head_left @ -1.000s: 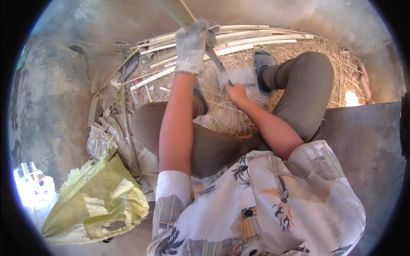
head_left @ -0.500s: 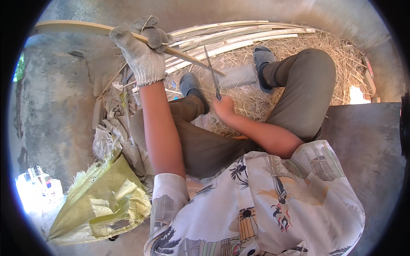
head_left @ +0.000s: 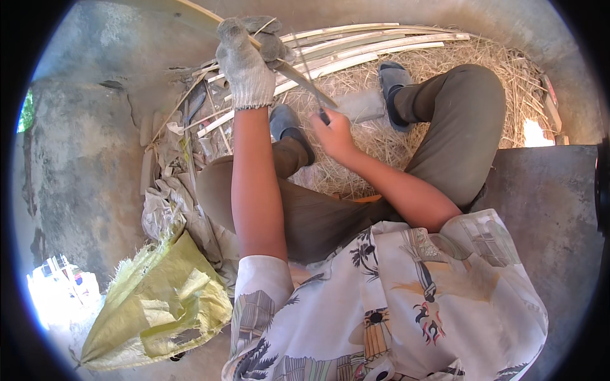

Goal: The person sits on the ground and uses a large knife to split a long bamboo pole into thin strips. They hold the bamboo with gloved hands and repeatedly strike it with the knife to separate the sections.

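My left hand (head_left: 249,63), in a whitish-grey knitted glove, is closed around a long, pale bamboo strip (head_left: 310,85). From the fist the strip runs up to the far left, and its short end slopes down to the right. In my bare right hand (head_left: 334,136) is the dark handle of a slim knife (head_left: 306,71), its blade pointing up and away. The blade crosses the strip near its short end, somewhat blurred; whether it touches the strip I cannot tell. Several split bamboo strips (head_left: 387,46) lie beyond my hands.
Straw-like shavings (head_left: 515,95) cover the floor around my sandalled feet. A flat grey block (head_left: 359,105) lies between the feet. To the left are crumpled cloth or plastic (head_left: 162,213) and a frayed yellow woven sack (head_left: 159,311). Concrete walls (head_left: 82,165) stand around.
My left hand has moved right and slightly up with the bamboo strip, which now slants more steeply. My right hand and the knife have shifted slightly, and the blade now crosses the strip.
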The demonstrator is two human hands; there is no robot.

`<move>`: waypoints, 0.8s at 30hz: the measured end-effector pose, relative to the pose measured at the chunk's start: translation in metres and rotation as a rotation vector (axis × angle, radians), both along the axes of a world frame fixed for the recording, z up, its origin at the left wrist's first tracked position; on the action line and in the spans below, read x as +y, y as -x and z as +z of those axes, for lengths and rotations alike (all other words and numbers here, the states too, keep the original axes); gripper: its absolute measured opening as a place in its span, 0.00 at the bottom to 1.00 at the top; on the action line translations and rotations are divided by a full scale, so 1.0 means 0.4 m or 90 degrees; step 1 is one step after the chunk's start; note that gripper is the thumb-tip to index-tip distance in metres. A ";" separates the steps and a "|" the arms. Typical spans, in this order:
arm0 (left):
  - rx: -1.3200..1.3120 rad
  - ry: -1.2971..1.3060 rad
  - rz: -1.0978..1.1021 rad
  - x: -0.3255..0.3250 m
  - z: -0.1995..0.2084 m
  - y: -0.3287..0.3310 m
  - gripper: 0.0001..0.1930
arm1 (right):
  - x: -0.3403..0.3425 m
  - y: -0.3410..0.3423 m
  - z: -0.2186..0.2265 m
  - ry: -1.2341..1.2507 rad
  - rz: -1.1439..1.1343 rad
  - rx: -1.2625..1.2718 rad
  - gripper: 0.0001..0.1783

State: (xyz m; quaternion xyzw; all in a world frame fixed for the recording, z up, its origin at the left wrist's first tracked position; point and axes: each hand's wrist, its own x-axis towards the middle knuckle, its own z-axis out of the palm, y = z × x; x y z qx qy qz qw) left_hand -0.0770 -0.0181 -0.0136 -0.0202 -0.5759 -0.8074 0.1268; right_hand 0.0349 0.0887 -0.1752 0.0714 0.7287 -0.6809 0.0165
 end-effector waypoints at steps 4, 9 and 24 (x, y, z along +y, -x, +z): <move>0.000 -0.024 0.000 0.003 0.004 -0.012 0.46 | 0.070 0.023 -0.183 -0.237 0.047 -0.225 0.23; 0.057 -0.014 -0.035 0.000 -0.029 -0.005 0.40 | 0.034 0.029 -0.203 -0.140 0.008 -0.213 0.24; -0.046 -0.011 0.135 0.061 -0.075 -0.004 0.22 | 0.000 0.030 -0.142 -0.205 -0.019 -0.153 0.23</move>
